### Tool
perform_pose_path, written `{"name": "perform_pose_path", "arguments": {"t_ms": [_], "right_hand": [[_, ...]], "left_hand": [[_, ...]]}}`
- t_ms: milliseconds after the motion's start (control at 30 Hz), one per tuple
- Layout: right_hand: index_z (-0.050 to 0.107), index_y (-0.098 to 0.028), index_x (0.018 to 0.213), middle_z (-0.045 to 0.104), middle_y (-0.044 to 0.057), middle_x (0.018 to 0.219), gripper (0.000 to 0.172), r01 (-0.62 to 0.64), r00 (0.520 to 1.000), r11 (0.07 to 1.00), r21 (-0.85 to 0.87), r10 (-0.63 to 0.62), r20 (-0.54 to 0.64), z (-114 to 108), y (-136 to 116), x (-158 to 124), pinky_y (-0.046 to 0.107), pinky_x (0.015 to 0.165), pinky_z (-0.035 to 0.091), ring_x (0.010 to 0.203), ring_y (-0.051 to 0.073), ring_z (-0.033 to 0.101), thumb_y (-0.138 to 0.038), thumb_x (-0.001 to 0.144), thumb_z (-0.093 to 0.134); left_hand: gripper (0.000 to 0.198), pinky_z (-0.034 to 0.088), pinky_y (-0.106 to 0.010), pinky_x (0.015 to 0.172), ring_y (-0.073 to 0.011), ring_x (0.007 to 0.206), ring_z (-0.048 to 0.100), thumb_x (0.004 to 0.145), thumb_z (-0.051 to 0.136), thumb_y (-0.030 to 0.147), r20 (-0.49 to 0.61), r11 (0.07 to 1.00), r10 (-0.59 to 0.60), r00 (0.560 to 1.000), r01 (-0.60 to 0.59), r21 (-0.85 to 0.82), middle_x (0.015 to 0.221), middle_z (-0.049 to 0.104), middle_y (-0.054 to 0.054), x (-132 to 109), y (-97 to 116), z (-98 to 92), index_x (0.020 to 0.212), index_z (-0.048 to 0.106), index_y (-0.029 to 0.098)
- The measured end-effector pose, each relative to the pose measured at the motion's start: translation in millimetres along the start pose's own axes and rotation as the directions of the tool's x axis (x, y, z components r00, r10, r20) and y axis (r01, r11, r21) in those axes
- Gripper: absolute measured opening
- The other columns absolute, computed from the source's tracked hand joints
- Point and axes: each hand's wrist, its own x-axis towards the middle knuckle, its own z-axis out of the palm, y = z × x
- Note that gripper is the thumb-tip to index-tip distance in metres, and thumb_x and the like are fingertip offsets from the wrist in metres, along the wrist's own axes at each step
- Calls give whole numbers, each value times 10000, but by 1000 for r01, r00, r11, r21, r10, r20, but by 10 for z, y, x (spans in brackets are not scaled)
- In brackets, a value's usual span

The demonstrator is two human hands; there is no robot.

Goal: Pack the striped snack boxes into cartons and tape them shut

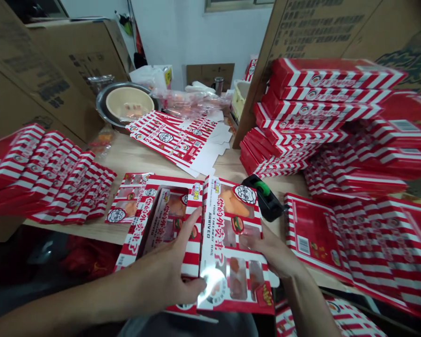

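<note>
My left hand (171,267) grips the lower left edge of a red-and-white striped cardboard box (231,248) with clear windows, its fingers reaching across to a second window box (168,220). My right hand (270,250) holds the right side of the first box, which stands tilted towards me. Orange food pictures show on its panel. A third flat box (128,199) lies to the left of the second. A black tape dispenser (264,199) with a green roll sits just past my right hand.
Stacks of striped boxes (38,173) lie on the wooden table (143,154) at left, with more (319,112) piled at right. An unfolded carton sheet (171,140) lies ahead, by a metal basin holding a beige bowl (129,103). Large cardboard cartons (66,70) stand behind.
</note>
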Motion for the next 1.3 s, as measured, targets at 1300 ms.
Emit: {"name": "perform_pose_path", "arguments": {"t_ms": [1300], "right_hand": [[446,-160,1260,724,67,804,597,-169,983,953,253,181,-23,114,108,166,393,729,541,713,248,687,-293,718,657]], "left_hand": [[426,372,-322,944,-172,1122,475,840,306,48,109,475,707,699,-584,659,1226,548,-72,1108,-244,-818,1220,437,190]]}}
